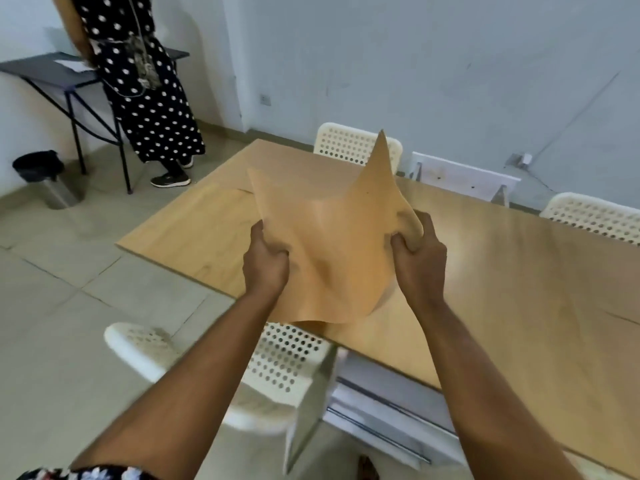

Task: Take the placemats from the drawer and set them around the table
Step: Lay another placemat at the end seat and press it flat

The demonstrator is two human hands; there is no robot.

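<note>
Mid-frame, above the table (pixel 519 289), my left hand (pixel 265 261) and right hand (pixel 417 252) each pinch a side edge of the mat (pixel 332 237). It looks light and floppy, buckling upward; I'd grip nearer the corners.

Both hands hold a limp tan placemat (pixel 332 244) up over the wooden tabletop (pixel 519 289). The left hand (pixel 265 263) grips its left edge and the right hand (pixel 415 252) bunches its right edge, one corner pointing upward. Another placemat (pixel 221 216) lies flat on the tabletop beyond. White perforated chairs (pixel 346 143) stand around it.
</note>
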